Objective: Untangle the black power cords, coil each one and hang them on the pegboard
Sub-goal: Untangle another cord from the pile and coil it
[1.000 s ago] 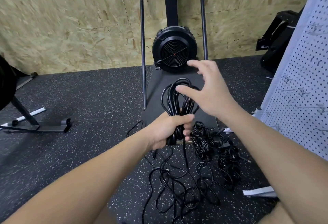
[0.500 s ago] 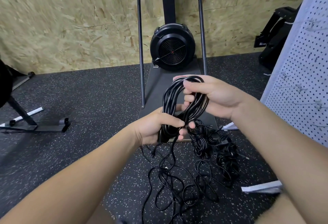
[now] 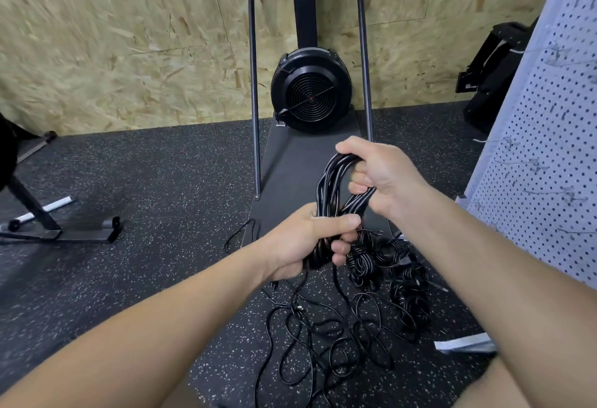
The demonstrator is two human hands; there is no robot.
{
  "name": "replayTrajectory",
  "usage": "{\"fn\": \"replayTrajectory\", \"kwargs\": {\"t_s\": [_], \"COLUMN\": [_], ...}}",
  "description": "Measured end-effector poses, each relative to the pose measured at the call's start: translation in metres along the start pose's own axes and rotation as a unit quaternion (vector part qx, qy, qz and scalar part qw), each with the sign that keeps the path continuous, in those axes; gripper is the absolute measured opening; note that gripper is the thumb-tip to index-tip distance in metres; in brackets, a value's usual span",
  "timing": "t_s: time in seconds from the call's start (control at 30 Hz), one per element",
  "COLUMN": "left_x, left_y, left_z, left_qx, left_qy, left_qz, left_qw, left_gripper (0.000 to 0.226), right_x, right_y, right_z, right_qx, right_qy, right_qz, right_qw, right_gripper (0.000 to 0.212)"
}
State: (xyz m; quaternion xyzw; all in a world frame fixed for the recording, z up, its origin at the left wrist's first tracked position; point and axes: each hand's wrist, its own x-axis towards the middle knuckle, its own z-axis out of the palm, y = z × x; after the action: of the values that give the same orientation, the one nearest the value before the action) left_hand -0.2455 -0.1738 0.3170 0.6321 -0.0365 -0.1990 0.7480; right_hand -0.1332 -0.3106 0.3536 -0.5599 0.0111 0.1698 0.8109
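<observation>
Right hand [image 3: 384,178] has closed since a second ago: fingers curled round the top of the coil [image 3: 336,188]. Left hand [image 3: 303,239] grips its lower end, above the loose cords [image 3: 326,336] on the floor. Pegboard [image 3: 546,162] right of coil. Risk: trailing tail snags the floor tangle, pulling loops loose.

You can read nothing here: the small white label on the black case [image 3: 475,84] beside the pegboard [image 3: 549,155] is too blurred.

Speckled rubber floor [image 3: 155,188] carries tangled black cords [image 3: 326,343] and fan machine [image 3: 311,97].
</observation>
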Motion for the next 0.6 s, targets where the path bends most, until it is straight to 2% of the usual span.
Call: {"fn": "replayTrajectory", "kwargs": {"t_s": [0.03,0.1,0.17,0.23,0.3,0.4,0.43,0.5,0.6], "left_x": [0.0,0.002,0.005,0.006,0.006,0.007,0.008,0.012,0.023], "left_y": [-0.002,-0.002,-0.003,-0.003,-0.001,0.001,0.0,-0.002,-0.001], "left_z": [-0.002,-0.006,-0.006,-0.006,-0.008,-0.014,-0.016,-0.021,-0.035], "left_qx": [-0.002,0.082,0.223,0.305,0.313,0.29,0.274,0.236,0.157], "left_qy": [-0.002,0.015,0.057,0.1,0.102,0.086,0.091,0.109,0.158], "left_qz": [-0.003,0.003,0.026,0.039,0.048,0.074,0.079,0.08,0.091], "left_qw": [1.0,0.997,0.973,0.946,0.943,0.95,0.954,0.962,0.971], "left_gripper": [0.011,0.019,0.037,0.039,0.041,0.048,0.048,0.042,0.037], "right_x": [0.0,0.002,0.003,0.006,0.008,0.009,0.009,0.008,0.006], "right_y": [0.002,0.007,0.011,0.012,0.009,0.004,0.003,0.005,0.022], "right_z": [0.002,0.006,0.011,0.013,0.012,0.008,0.007,0.005,-0.003], "right_qx": [0.001,-0.003,-0.015,-0.029,-0.04,-0.039,-0.04,-0.058,-0.099], "right_qy": [-0.004,-0.009,-0.011,-0.017,-0.031,-0.094,-0.121,-0.16,-0.195], "right_qz": [0.003,0.006,0.01,0.01,0.008,-0.021,-0.031,-0.031,0.009], "right_qw": [1.0,1.0,1.0,0.999,0.999,0.995,0.991,0.985,0.976], "right_gripper": [0.041,0.039,0.037,0.033,0.029,0.018,0.025,0.055,0.09]}}
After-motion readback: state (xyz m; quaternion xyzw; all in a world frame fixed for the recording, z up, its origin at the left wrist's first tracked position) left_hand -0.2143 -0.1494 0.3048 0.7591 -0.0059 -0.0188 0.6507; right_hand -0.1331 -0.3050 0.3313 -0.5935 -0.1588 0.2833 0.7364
